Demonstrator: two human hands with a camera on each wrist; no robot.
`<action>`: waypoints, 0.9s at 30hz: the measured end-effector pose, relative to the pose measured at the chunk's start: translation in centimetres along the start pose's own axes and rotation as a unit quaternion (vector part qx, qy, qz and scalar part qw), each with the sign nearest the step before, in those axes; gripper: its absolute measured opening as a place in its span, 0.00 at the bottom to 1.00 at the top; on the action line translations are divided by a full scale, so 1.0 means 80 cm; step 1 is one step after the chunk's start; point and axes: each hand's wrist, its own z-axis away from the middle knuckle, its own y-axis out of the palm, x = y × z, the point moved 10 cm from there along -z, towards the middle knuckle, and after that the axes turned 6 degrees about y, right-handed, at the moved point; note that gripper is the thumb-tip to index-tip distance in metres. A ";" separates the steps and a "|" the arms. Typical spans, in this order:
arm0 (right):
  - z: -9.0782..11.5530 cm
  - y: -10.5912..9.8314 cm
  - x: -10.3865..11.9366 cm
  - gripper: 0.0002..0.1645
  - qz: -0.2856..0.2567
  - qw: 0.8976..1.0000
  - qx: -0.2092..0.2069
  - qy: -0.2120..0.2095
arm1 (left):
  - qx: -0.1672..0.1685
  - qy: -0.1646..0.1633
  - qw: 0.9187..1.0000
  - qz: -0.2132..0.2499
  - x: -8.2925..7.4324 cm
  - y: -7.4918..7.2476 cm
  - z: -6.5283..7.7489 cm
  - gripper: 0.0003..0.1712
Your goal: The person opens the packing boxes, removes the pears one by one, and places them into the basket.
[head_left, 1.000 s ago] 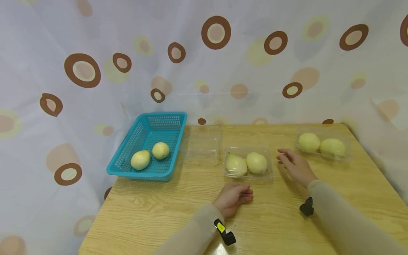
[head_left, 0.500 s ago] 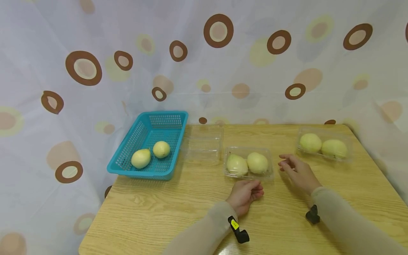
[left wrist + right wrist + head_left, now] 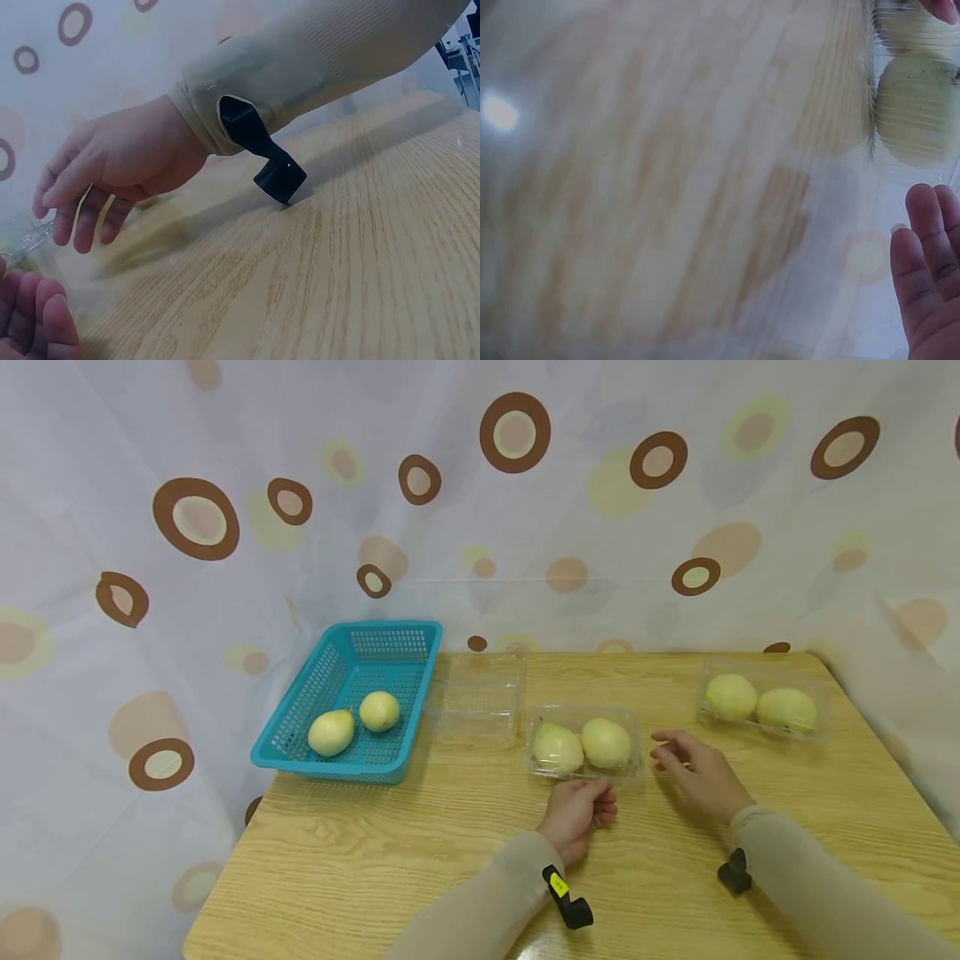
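Yellow-brown wood-grained tabletop (image 3: 322,877) is supporting work that seems more than half done. A turquoise, perforated plastic basket (image 3: 382,681) is standing on it. Just right of the basket, a clear, rectangular plastic container (image 3: 477,702) is lying unfilled; farther right, a transparent lidded plastic box (image 3: 635,760) is sitting, and farthest right a second transparent plastic box (image 3: 821,702). Both seem to be lying closed, though latching is not showing. Well right of the basket, the left hand (image 3: 576,818) is lying just beside the lidded box's near edge, fingers loosely bent, contact uncertain; farther right, the right hand (image 3: 701,775) is hovering, fingers relaxed and slightly parted, pinching nothing. Two round, pale yellow pears (image 3: 331,732) are lying inside the basket — apparently what is left — while two yellow-green pears (image 3: 606,743) are filling the lidded box and another yellow-green pair (image 3: 786,708) the second one.
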 end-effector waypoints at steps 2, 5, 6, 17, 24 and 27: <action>0.001 -0.002 0.004 0.19 0.017 1.000 -0.011 -0.011 | 0.000 -0.001 1.000 -0.002 0.000 0.000 0.000 0.14; 0.004 -0.006 0.013 0.12 0.051 0.998 -0.026 -0.038 | 0.002 -0.004 1.000 -0.003 -0.001 0.001 -0.001 0.13; 0.006 -0.007 0.016 0.09 0.064 0.996 -0.030 -0.049 | 0.004 -0.005 1.000 -0.003 -0.001 0.002 -0.002 0.13; 0.022 0.000 0.050 0.17 0.157 0.963 -0.062 -0.211 | 0.001 -0.006 1.000 0.001 -0.003 0.001 -0.004 0.13; 0.029 0.006 0.075 0.17 0.171 0.941 -0.067 -0.286 | 0.006 -0.004 1.000 0.007 -0.002 0.000 -0.005 0.12; 0.031 0.007 0.082 0.15 0.183 0.933 -0.072 -0.302 | 0.010 -0.005 1.000 0.008 -0.001 0.001 -0.005 0.13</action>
